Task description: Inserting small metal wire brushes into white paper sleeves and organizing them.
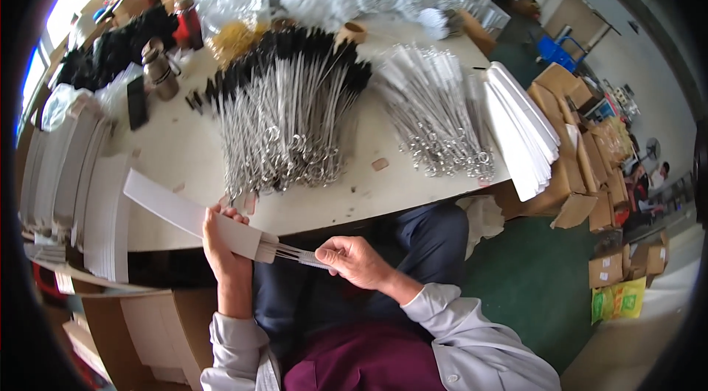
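— Head view, starting at the left: what's the left hand doing?

— Its fingers are closed around a long white card sleeve, which runs up and away to the left of the knuckles. Stacks of flat white sleeves lie further left of that hand.

— And between the hands?

— A small bundle of wire brush handles sticks out of the sleeve's open end, just right of the left fingers. The right hand pinches those handle ends between thumb and fingertips.

— How far along would you say?

— The bundle looks mostly inside the sleeve, only the handles showing. Plenty seems left: above the fingers, on the table, sits a large heap of black-tipped brushes, and right of it a heap of white-tipped brushes. I can't tell where finished sleeves go.
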`<state>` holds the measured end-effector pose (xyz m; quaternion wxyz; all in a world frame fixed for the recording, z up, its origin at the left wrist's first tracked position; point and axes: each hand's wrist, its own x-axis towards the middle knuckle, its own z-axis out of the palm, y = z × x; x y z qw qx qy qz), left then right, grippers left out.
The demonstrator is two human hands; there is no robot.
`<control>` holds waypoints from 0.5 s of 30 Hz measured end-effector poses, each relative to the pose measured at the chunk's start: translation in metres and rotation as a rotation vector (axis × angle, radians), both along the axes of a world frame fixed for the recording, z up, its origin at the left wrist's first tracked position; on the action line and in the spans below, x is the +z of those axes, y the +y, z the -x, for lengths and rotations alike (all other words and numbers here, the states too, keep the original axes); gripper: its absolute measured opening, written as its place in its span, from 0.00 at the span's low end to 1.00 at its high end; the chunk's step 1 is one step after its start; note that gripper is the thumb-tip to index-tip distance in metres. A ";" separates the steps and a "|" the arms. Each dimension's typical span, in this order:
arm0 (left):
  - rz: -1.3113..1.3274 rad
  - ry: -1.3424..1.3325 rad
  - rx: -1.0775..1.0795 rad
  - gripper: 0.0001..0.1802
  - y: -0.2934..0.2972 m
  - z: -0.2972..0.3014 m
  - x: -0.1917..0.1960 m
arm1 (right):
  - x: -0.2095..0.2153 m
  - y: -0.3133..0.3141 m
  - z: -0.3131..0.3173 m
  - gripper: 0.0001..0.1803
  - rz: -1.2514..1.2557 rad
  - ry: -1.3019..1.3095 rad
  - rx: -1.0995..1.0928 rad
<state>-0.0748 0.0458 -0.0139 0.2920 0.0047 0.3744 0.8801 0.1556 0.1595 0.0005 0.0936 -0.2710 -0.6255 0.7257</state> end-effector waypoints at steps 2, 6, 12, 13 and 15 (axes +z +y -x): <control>-0.010 -0.019 -0.040 0.20 0.009 -0.019 -0.001 | -0.022 -0.012 0.008 0.21 -0.192 0.068 -0.216; 0.016 0.009 -0.137 0.25 0.021 -0.068 -0.001 | -0.010 -0.022 0.032 0.18 -0.463 0.147 -0.377; 0.101 0.083 -0.052 0.30 0.025 -0.075 0.014 | -0.010 -0.015 0.040 0.22 -0.482 0.182 -0.344; 0.102 0.089 -0.065 0.30 0.023 -0.076 0.013 | -0.011 -0.014 0.041 0.22 -0.482 0.184 -0.358; 0.078 0.084 -0.137 0.32 0.018 -0.078 0.012 | -0.014 -0.010 0.043 0.24 -0.470 0.119 -0.342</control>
